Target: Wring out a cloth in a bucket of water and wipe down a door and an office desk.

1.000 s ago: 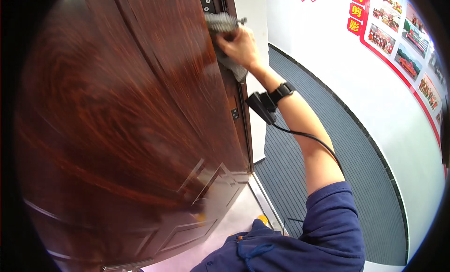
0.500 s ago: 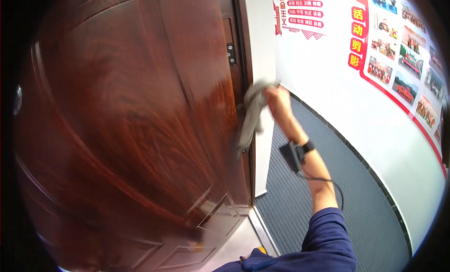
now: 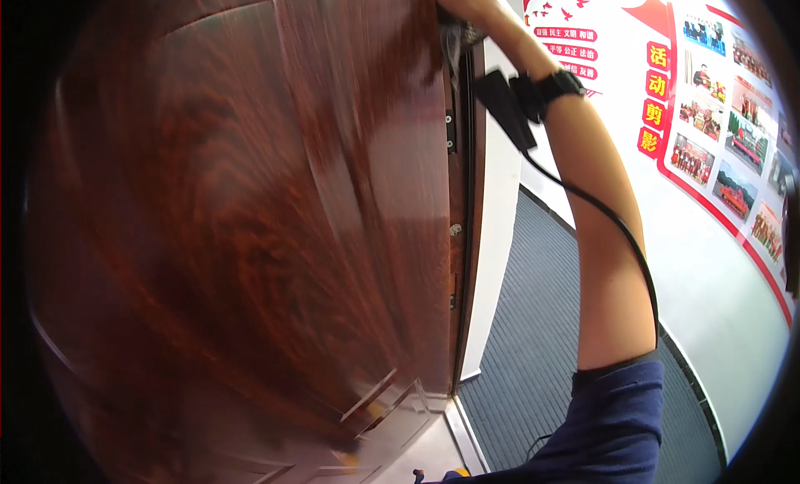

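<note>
My right hand point(image 3: 469, 2) is raised to the upper edge of the dark brown wooden door point(image 3: 242, 217). Its fingers are closed, and part of a grey cloth point(image 3: 454, 40) hangs below them against the door's edge. Much of the cloth is hidden behind the hand and the door edge. Around the right wrist sits a black strap point(image 3: 560, 85) with a black box and a cable running along the forearm. Metal lock parts point(image 3: 451, 132) show in the door's narrow edge below the cloth. My left hand is out of view.
Beside the door stands a dark frame point(image 3: 472, 234) with a white wall edge. Beyond it lies a grey ribbed floor mat point(image 3: 533, 292). A white wall with red decorations and a photo display point(image 3: 721, 142) runs along the right. A pale threshold strip point(image 3: 467, 434) lies below.
My right hand has moved up along the door's edge with the cloth, from about mid-height to near the top of the view. The view has shifted slightly.
</note>
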{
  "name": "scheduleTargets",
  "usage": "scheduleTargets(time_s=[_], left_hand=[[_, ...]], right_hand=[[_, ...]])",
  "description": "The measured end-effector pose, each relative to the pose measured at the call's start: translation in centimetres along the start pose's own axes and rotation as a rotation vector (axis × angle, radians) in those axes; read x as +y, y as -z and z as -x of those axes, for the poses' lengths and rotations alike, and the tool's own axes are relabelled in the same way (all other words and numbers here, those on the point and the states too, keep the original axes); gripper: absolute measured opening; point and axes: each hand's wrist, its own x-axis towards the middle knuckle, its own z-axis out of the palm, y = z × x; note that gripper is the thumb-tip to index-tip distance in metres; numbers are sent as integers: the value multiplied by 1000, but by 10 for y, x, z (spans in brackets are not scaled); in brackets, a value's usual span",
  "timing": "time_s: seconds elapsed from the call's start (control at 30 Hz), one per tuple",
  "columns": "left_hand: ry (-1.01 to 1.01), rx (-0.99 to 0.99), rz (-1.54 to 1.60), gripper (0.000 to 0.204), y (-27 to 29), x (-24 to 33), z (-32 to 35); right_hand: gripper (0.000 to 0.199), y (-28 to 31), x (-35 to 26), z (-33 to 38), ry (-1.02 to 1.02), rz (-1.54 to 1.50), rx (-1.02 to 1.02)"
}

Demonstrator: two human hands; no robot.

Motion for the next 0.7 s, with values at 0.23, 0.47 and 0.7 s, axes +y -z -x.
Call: scheduleTargets(time_s=[0.23,0.47,0.7], left_hand=[[7,-1,-5,69,-4,-7,-1],[1,1,-5,70,3,-8,-3],[-1,13,-41,71,4,-4,-10]], right_hand=[[35,46,-30,125,-128,-198,-472],[23,68,-36,133,-766,-815,-51],[43,51,-18,65,-600,-565,-413]])
